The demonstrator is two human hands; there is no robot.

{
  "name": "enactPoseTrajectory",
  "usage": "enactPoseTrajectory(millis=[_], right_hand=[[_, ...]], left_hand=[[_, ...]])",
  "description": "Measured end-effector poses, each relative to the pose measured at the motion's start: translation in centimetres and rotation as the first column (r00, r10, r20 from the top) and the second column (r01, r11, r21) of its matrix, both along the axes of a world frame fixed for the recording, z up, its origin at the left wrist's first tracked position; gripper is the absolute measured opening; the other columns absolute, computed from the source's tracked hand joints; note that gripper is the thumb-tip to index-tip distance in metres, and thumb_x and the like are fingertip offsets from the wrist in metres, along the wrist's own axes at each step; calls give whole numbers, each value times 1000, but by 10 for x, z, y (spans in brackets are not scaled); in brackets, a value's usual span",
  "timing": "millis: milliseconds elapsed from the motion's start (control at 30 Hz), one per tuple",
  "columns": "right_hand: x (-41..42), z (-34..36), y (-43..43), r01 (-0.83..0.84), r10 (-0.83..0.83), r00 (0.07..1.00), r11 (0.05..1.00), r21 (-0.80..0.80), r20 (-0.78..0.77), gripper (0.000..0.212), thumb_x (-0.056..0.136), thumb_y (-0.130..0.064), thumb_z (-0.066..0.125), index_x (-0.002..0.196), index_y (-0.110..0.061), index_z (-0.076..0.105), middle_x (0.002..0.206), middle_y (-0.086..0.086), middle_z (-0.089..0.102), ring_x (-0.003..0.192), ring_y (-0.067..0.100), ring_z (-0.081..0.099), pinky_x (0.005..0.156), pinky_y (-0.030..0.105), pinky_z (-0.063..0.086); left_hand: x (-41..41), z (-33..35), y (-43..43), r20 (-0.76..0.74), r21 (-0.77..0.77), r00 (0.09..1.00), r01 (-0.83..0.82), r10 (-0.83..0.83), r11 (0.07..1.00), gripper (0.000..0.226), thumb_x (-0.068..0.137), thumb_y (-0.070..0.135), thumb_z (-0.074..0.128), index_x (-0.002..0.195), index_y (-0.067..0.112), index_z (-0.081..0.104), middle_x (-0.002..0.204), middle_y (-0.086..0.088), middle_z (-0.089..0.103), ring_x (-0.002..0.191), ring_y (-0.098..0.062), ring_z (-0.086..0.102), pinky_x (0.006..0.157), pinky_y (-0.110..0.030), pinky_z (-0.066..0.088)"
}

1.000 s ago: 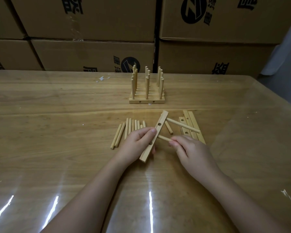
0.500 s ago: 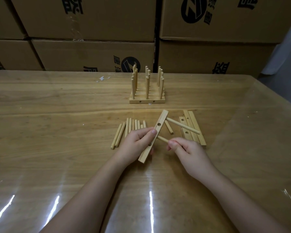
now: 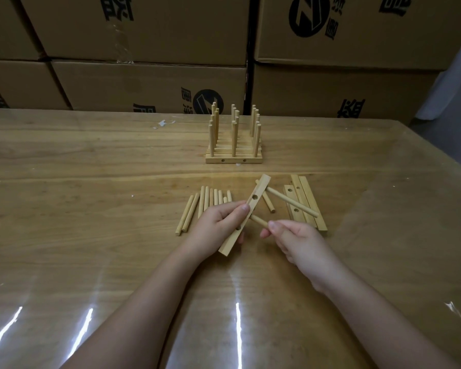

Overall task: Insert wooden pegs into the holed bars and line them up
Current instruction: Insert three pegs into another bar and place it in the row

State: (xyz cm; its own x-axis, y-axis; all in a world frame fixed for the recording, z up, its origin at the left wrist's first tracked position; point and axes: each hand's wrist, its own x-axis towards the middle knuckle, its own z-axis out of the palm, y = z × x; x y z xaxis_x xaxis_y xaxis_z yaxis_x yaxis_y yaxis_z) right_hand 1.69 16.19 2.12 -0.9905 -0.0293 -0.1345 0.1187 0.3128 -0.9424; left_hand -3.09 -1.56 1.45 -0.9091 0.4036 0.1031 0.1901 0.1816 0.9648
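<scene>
Wooden bar point(image 3: 253, 201), pale and square-edged, is held off the tabletop point(image 3: 91, 169) on a slant, its upper end pointing away and to the right, its lower end towards the person. Two round holes show on the face turned to the camera. The left grip point(image 3: 216, 227) is clamped on the bar at its middle, thumb on the near face and fingers curled behind. One long peg point(image 3: 290, 203) already sits near the bar's upper end and juts out to the right, its far end over the spare bars point(image 3: 301, 189). The right grip point(image 3: 301, 243) is closed on a second peg point(image 3: 258, 221), pinching its near end between thumb and fingertips; the far tip meets the bar's right side between the two visible holes, though whether it has entered a hole cannot be told. A short peg point(image 3: 268, 204) lies just behind, right of the bar. Left of the hands a row of loose pegs point(image 3: 209, 201) lies side by side. The spare bars lie flat together on the right. Further back stands a finished rack point(image 3: 234, 160), bars lined up with upright pegs in three columns. Cardboard boxes point(image 3: 144, 83) with dark print are stacked beyond the far edge
</scene>
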Motion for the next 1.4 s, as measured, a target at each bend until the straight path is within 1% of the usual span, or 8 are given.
enactPoseTrajectory(millis=[200, 333, 633, 867, 1100, 1200, 1300, 1400], right_hand=[[2, 2, 1, 34, 33, 961, 972, 234, -276, 21, 88, -50, 46, 85, -39, 63, 69, 0, 65, 63, 14, 59, 59, 33, 46], [0, 2, 9, 145, 17, 899, 932, 334, -438, 44, 80, -66, 34, 86, -34, 63, 59, -5, 58, 52, 6, 52, 47, 27, 39], [-5, -1, 15, 270, -171, 837, 955, 121, -520, 56, 84, -63, 30, 64, -16, 52, 53, 15, 48, 49, 24, 46, 47, 36, 36], [-7, -3, 15, 172, 66, 818, 920, 352, -572, 41, 87, -50, 39, 70, -14, 51, 55, -7, 43, 54, 13, 45, 48, 28, 35], [-8, -6, 16, 142, 59, 827, 940, 310, -558, 43, 86, -50, 41, 75, -12, 57, 59, -4, 48, 56, 12, 47, 50, 25, 36], [-10, -7, 19, 217, 64, 807, 892, 396, -587, 38, 92, -48, 45, 82, -14, 60, 75, -8, 54, 72, 5, 49, 64, 19, 37], [-13, -8, 22, 237, 172, 824, 761, 604, -540, 39, 88, -50, 40, 102, -21, 62, 105, -12, 57, 104, 7, 48, 92, 28, 29], [-15, -14, 20, 126, 286, 901, 546, 828, -326, 48, 92, -56, 30, 132, -34, 45, 142, -14, 37, 136, 7, 23, 113, 41, 7]], left_hand=[[-1, 1, -1, 0, 39, 1000, -8, 9, 999, 38, 101, 30, 43, 71, 29, 66, 60, 2, 63, 61, -4, 57, 65, -13, 44], [-5, -2, -2, 30, 99, 997, -70, 68, 993, 46, 101, 33, 42, 63, 29, 66, 60, 2, 63, 56, -5, 57, 59, -14, 44], [-10, -6, -4, 56, 155, 993, -111, 103, 982, 48, 96, 43, 42, 58, 24, 63, 58, 3, 62, 53, -6, 55, 55, -15, 44], [-11, -7, -5, 72, 141, 991, -118, 109, 983, 52, 100, 41, 39, 56, 22, 62, 57, 2, 60, 52, -8, 52, 54, -16, 43], [-15, -10, -6, 106, 142, 989, -122, 107, 982, 52, 98, 45, 40, 65, 13, 66, 59, -2, 60, 57, -16, 54, 59, -23, 46], [-20, -9, -10, 251, 292, 952, -250, 178, 923, 45, 100, 41, 41, 80, 12, 69, 59, -3, 59, 51, -14, 52, 50, -22, 45], [-24, -7, -13, 421, 473, 897, -343, 133, 812, 42, 100, 39, 41, 104, 6, 66, 57, -1, 58, 45, -10, 51, 40, -18, 41], [-23, -5, -11, 451, 498, 886, -349, 107, 794, 42, 101, 38, 38, 106, 7, 66, 57, 0, 58, 45, -7, 51, 39, -17, 41]])
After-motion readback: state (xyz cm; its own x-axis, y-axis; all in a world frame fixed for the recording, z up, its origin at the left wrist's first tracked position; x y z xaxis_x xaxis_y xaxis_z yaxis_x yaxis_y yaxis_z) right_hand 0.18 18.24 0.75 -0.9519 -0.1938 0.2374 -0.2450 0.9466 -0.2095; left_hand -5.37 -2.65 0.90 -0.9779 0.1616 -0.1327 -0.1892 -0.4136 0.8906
